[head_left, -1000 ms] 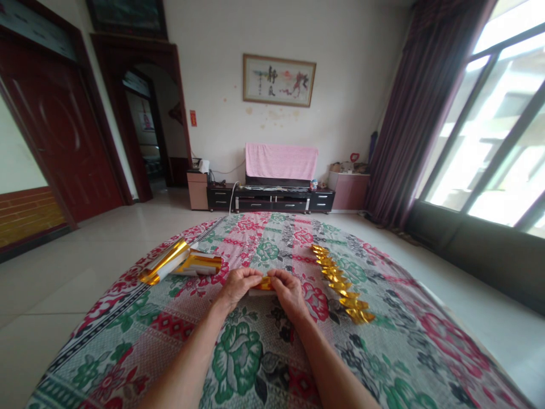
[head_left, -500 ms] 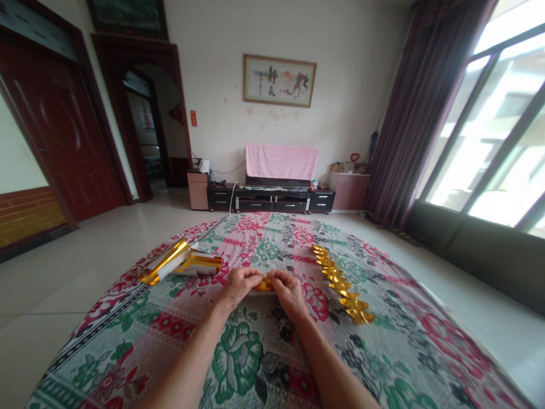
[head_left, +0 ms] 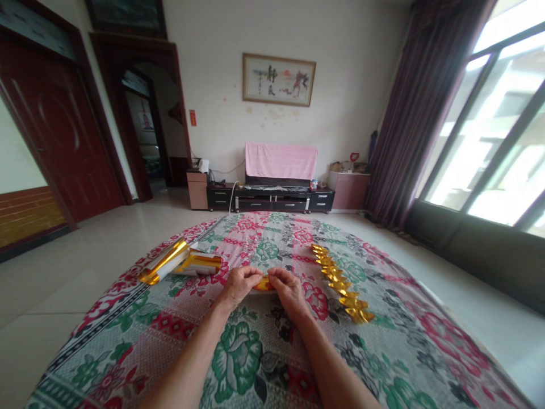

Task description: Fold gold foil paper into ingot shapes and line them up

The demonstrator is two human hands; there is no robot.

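My left hand [head_left: 239,284] and my right hand [head_left: 288,291] meet over the middle of the flowered cloth [head_left: 238,358]. Both pinch a small folded piece of gold paper [head_left: 264,284] between their fingertips, most of it hidden by the fingers. To the right runs a row of several folded gold paper pieces [head_left: 340,284], lined up from far to near. At the left lies a stack of gold foil sheets [head_left: 181,262], partly curled.
The cloth covers a wide surface that ends at tiled floor on both sides. A low dark TV cabinet [head_left: 272,200] with a pink cover stands at the far wall. Dark red doors are at the left, curtains and large windows at the right.
Both hands have lifted the gold paper a little and drawn closer together; the white underside seen a second ago is now hidden.
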